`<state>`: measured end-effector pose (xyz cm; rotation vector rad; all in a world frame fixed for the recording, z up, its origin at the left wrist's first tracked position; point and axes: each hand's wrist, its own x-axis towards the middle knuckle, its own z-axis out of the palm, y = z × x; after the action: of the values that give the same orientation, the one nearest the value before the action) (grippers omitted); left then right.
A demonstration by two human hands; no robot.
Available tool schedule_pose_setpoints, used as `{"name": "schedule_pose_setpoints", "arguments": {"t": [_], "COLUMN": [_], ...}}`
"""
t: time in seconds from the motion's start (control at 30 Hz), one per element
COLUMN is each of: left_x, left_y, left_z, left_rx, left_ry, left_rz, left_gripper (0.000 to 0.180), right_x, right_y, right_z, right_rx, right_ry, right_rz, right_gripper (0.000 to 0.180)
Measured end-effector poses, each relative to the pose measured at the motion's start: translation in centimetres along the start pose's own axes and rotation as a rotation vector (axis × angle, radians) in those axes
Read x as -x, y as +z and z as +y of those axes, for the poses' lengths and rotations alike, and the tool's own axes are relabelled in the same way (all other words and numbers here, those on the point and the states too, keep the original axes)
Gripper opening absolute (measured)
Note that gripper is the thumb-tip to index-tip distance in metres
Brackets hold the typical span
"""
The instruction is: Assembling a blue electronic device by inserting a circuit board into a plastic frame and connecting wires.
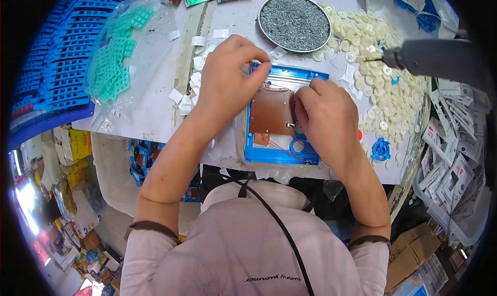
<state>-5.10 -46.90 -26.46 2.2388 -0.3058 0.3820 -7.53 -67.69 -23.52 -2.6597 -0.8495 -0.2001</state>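
A blue rectangular plastic casing [282, 155] lies on the table in front of me, with a brown circuit board [272, 112] inside it. Thin red wires run across its lower part, beside a round blue ring [298, 146]. My left hand [230, 71] is at the casing's far left corner, thumb and forefinger pinched together; whatever they hold is too small to make out. Over the board's right side rests my right hand [329, 115], its fingers curled in and closed. Its fingertips are partly hidden, so anything between them cannot be told.
Beyond the casing stands a round dish of small screws [295, 23]. White plastic discs [383, 89] are heaped at right, under a dark power screwdriver [440, 58]. Green plastic grids [111, 71] and stacked blue frames [52, 53] lie left. A bin of white panels [450, 156] stands far right.
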Motion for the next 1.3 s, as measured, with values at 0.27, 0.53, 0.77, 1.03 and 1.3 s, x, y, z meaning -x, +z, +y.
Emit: {"name": "schedule_pose_setpoints", "arguments": {"t": [0.27,0.53,0.77,1.03,1.3], "left_x": [-1.3,-2.7,-4.3,-2.6,-2.8], "left_y": [0.2,0.8,0.6,-0.1,0.4], "left_z": [2.1,1.7,2.9,2.9,2.7], "left_rx": [-0.011,-0.161,-0.264,-0.092,-0.231], "left_ry": [0.232,0.558,0.691,0.285,0.536], "left_rz": [-0.368,-0.465,-0.592,-0.537,-0.632], "left_gripper": [0.008,0.008,0.009,0.01,0.007], "right_x": [2.2,4.2,4.1,4.0,3.7], "right_y": [-0.3,0.1,0.1,0.4,0.2], "right_z": [-0.6,-0.9,-0.6,-0.3,-0.2], "right_rx": [-0.108,-0.204,-0.219,-0.231,-0.199], "right_ry": [-0.009,0.105,0.111,0.084,0.049], "right_rz": [-0.04,0.086,0.09,0.118,0.06], "right_gripper": [0.01,0.022,0.02,0.019,0.015]}}
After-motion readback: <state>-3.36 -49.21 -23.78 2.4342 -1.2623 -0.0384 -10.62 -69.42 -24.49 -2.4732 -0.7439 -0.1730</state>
